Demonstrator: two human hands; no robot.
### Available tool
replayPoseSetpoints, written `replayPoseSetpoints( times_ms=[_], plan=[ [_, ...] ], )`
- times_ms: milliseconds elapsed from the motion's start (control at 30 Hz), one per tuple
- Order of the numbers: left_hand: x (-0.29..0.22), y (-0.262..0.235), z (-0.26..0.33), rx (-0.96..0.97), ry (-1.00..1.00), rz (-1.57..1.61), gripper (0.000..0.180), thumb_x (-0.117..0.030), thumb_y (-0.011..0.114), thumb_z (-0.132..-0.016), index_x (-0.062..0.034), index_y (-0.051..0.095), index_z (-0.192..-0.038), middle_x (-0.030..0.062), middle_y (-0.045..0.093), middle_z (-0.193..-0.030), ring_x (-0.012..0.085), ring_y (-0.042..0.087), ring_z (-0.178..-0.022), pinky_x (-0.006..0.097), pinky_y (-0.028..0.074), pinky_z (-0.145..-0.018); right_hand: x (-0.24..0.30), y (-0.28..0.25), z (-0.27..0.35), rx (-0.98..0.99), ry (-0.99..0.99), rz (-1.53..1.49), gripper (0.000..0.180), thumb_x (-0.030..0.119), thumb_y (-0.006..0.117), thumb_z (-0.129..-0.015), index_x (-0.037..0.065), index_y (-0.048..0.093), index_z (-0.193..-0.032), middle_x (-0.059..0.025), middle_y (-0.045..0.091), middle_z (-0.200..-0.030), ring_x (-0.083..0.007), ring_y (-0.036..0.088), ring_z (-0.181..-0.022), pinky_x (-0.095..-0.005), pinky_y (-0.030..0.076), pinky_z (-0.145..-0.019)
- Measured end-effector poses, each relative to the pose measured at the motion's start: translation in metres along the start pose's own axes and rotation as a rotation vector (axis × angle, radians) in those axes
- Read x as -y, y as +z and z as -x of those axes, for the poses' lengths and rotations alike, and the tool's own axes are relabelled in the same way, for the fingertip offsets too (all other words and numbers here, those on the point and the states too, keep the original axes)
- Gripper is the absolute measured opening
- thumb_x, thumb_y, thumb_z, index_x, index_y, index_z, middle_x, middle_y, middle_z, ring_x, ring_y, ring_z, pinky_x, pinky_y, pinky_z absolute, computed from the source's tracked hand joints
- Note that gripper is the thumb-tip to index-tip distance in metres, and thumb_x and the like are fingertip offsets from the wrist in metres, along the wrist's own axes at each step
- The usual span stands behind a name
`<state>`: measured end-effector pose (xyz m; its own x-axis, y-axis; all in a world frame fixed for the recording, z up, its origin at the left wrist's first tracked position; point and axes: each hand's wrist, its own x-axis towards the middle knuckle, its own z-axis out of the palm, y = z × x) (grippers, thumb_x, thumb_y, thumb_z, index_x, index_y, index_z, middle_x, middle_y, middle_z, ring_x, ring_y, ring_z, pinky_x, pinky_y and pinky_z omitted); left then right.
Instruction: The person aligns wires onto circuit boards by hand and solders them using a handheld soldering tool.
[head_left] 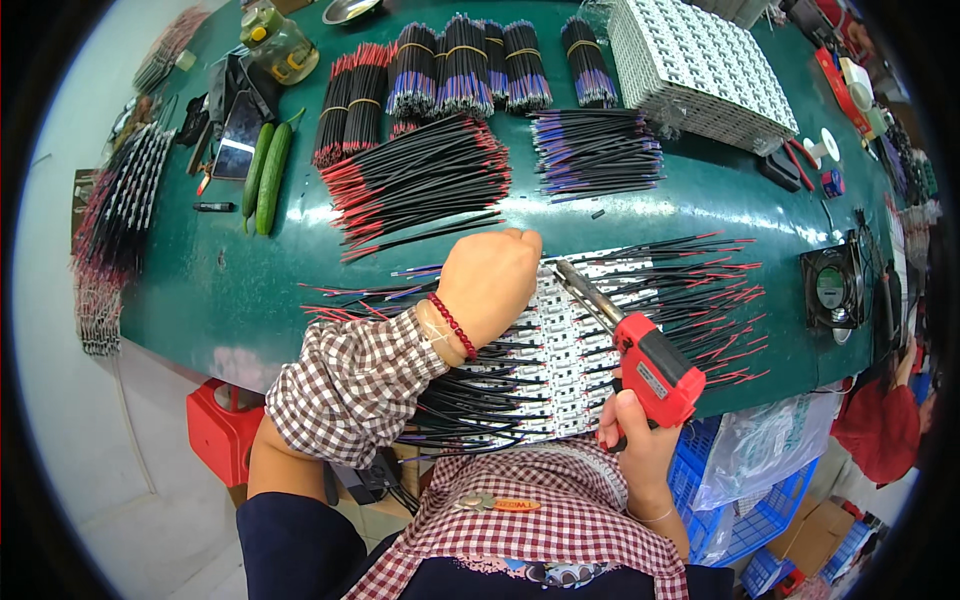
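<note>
"Where's the board (566, 375)?"
"On the table (740, 205), with wires (470, 398) fanning out left and right of it."
"And the hands?"
"The right hand (640, 434) is wrapped round the iron (655, 370), by the board's near right corner. The left hand (490, 283) is curled nearly closed at the board's far end; I can't tell what its fingers pinch."
"Looks like soldering. Any advice?"
"I'd steady each wire end flat on its contact, touch the tip briefly, then hold still while it sets. Mind the fingers: the tip sits just beside them."
</note>
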<state>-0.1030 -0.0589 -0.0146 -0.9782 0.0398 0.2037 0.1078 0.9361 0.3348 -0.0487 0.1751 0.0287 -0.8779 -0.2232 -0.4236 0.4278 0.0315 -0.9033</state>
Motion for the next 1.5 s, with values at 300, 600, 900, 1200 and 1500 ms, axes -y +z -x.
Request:
replayPoseSetpoints(
  times_ms=[300,600,900,1200,1500],
  plan=[
    [0.001,0.001,0.002,0.019,-0.021,-0.003,0.008,-0.007,0.059,-0.073,-0.001,0.054,-0.074,0.0148,0.06,-0.072,0.0336,0.06,-0.065,0.043,0.049,-0.059,0.002,-0.004,0.004,0.029,0.009,-0.034,0.016,0.01,0.059,-0.089,0.0,0.058,-0.077,-0.0026,0.056,-0.062,-0.0083,0.051,-0.05,-0.0236,0.041,-0.048],
    [-0.001,-0.001,0.007,-0.012,-0.018,0.045,0.011,-0.009,0.06,-0.075,-0.0018,0.051,-0.077,0.0138,0.058,-0.073,0.0344,0.059,-0.065,0.043,0.048,-0.058,0.0,0.001,0.0,0.004,0.052,-0.052,0.009,0.007,0.062,-0.087,0.0,0.058,-0.084,-0.0031,0.058,-0.065,-0.0073,0.051,-0.049,-0.0224,0.042,-0.046],
    [0.0,-0.002,0.006,0.025,0.047,0.019,0.01,-0.007,0.06,-0.075,-0.0019,0.052,-0.077,0.0122,0.058,-0.075,0.0319,0.06,-0.071,0.042,0.049,-0.061,-0.004,0.0,0.002,0.014,0.05,0.037,0.013,0.009,0.06,-0.088,-0.002,0.056,-0.093,-0.0037,0.056,-0.063,-0.008,0.049,-0.048,-0.0231,0.042,-0.045],
    [-0.001,-0.001,0.007,0.027,0.036,0.019,0.01,-0.007,0.06,-0.076,-0.0016,0.052,-0.077,0.0126,0.058,-0.076,0.0321,0.061,-0.072,0.042,0.049,-0.062,-0.009,-0.001,0.002,0.009,0.036,0.044,0.015,0.008,0.06,-0.087,-0.002,0.055,-0.097,-0.0034,0.055,-0.063,-0.008,0.049,-0.048,-0.0229,0.041,-0.045],
    [0.0,-0.004,0.01,0.035,0.014,0.078,0.013,-0.01,0.061,-0.078,-0.0008,0.051,-0.079,0.0144,0.058,-0.077,0.0337,0.06,-0.074,0.043,0.048,-0.063,-0.006,-0.015,0.019,-0.016,-0.106,-0.047,0.031,0.011,0.052,-0.089,-0.005,0.047,-0.116,-0.0103,0.053,-0.063,-0.0129,0.045,-0.046,-0.028,0.042,-0.045]
  ],
)
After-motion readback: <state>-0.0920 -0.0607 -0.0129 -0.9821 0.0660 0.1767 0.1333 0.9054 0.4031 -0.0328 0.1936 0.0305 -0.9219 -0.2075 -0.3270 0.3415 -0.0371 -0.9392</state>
